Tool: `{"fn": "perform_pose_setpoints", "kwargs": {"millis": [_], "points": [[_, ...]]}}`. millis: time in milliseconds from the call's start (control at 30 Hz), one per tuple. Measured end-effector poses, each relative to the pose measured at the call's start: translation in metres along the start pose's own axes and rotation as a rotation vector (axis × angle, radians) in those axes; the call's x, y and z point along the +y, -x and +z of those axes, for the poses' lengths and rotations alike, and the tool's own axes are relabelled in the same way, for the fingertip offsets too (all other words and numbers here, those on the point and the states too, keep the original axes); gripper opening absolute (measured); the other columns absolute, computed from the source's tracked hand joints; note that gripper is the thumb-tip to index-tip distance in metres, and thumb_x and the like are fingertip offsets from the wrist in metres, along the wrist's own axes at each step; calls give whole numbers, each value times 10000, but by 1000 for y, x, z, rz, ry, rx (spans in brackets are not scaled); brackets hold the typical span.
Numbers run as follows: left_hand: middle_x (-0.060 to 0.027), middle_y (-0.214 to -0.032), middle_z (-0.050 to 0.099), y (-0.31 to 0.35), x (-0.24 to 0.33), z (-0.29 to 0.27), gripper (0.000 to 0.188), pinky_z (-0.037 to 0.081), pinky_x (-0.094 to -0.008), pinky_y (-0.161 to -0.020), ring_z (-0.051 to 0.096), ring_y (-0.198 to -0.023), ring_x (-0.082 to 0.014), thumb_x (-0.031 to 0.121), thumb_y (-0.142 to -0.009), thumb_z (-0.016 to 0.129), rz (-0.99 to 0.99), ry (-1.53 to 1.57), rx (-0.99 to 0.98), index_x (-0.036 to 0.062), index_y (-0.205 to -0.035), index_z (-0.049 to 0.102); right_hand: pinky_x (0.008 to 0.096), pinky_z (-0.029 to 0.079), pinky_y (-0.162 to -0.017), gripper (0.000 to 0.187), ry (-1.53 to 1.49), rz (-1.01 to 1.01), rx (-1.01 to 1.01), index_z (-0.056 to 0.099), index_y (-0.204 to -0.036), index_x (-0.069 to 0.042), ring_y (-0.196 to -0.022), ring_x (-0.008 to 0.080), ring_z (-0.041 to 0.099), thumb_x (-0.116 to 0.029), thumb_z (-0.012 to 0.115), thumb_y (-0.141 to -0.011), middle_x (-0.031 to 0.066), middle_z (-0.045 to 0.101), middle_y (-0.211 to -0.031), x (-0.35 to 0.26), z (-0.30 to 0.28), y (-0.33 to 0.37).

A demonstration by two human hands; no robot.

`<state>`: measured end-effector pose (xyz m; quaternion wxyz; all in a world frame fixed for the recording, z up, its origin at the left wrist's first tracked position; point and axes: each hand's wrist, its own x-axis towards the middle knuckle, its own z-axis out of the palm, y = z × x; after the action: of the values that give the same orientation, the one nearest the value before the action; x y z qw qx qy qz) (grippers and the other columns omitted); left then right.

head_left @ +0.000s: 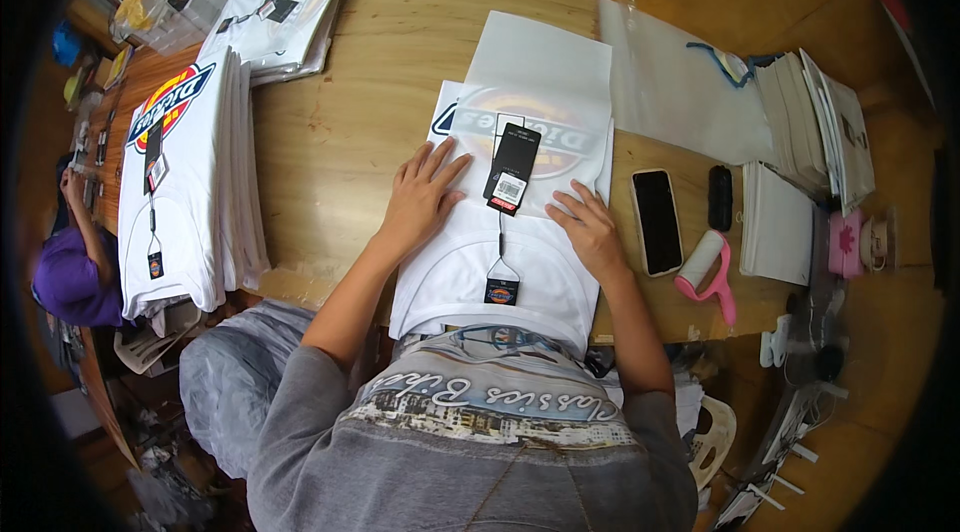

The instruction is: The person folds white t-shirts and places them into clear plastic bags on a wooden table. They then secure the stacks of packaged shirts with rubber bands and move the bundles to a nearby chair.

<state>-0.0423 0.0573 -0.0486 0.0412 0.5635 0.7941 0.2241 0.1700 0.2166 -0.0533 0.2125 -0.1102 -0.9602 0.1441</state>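
A folded white T-shirt (440, 277) lies in front of me at the table's near edge, its neckline toward me. A translucent white sheet (540, 52) covers most of its printed chest and extends past the shirt's far end. On the sheet rests a black hang tag (518, 154) with a white label, strung to a small black tag (501, 291) by the collar. My left hand (425, 194) lies flat on the shirt's left side, fingers spread beside the sheet. At the sheet's lower right corner, my right hand (588, 230) rests with fingers outstretched, holding nothing.
Stacked folded white shirts (185, 202) stand at left, with bagged shirts (275, 17) behind. To the right are a phone (656, 222), a pink-handled lint roller (708, 272), a black case (719, 198), clear plastic bags (680, 82) and white sheets (775, 222). Someone in purple (75, 277) is at far left.
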Motion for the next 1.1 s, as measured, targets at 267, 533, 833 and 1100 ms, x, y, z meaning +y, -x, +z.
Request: {"fn": "perform_pose_setpoints", "kwargs": {"millis": [267,533,833,1100], "points": [[-87,-1277,321,5,-3,4,414,251,-420,-925,285,-1164,-307,282,-755,534,29,-27,5,159,-1144,458,448,359,-866,237,-20,-9,-12,613,-896,-93,-1054,277,443,-23,523,-688,61,544,-1021,3,-2,-1],[-104,-1272,322,17,-2,12,379,270,-423,-920,295,-1152,-330,202,-770,498,44,-21,74,145,-1142,458,447,335,-887,221,2,22,-31,613,-900,-89,-1065,281,426,-46,514,-707,61,526,-1051,-4,1,10],[-126,-1241,348,2,-13,-1,372,306,-415,-874,371,-1034,-340,202,-774,492,-172,88,129,89,-1125,440,423,376,-848,254,-46,-9,3,625,-863,-95,-1026,272,470,27,554,-651,52,557,-997,-12,0,13],[-131,-672,582,-161,-60,5,479,433,-329,-537,552,-572,-233,333,-785,533,-502,429,-47,8,-1114,408,447,359,-864,231,-31,-8,-36,608,-906,-110,-1067,270,426,-56,503,-707,49,519,-1059,-6,5,18]]}}
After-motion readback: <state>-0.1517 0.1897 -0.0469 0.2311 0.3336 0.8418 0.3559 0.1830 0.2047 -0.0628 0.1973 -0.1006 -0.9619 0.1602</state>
